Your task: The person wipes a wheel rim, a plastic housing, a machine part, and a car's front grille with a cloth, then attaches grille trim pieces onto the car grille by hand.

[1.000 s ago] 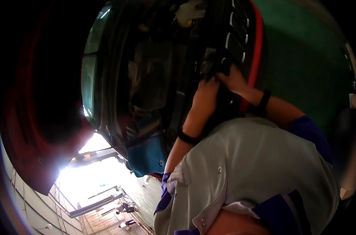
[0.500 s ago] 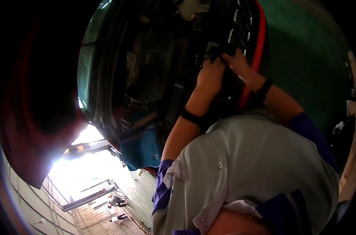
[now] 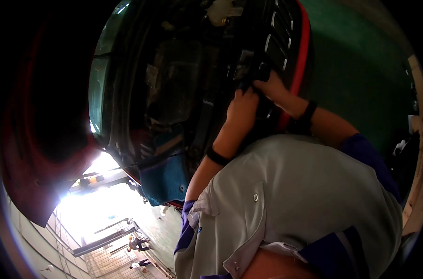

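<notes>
Both of my hands work close together inside a car's open engine bay (image 3: 174,79), just behind the front grille (image 3: 277,44). My right hand (image 3: 273,89) is closed around a small black object (image 3: 261,72) whose kind the dim light hides. Right beside it, my left hand (image 3: 241,109) has its fingers curled in at the lower end of that object. What lies between the left fingertips is hidden in shadow. Each wrist wears a black band.
The raised red hood (image 3: 30,153) hangs at the left. A red trim strip (image 3: 302,60) runs along the car's front edge. Blue cloth (image 3: 165,179) covers the fender side. Green floor (image 3: 360,69) lies to the right. Two people (image 3: 137,244) are far off.
Both hands have shifted slightly down and left in view, along with the car. The right hand has turned, and more of the black object shows above its fingers.
</notes>
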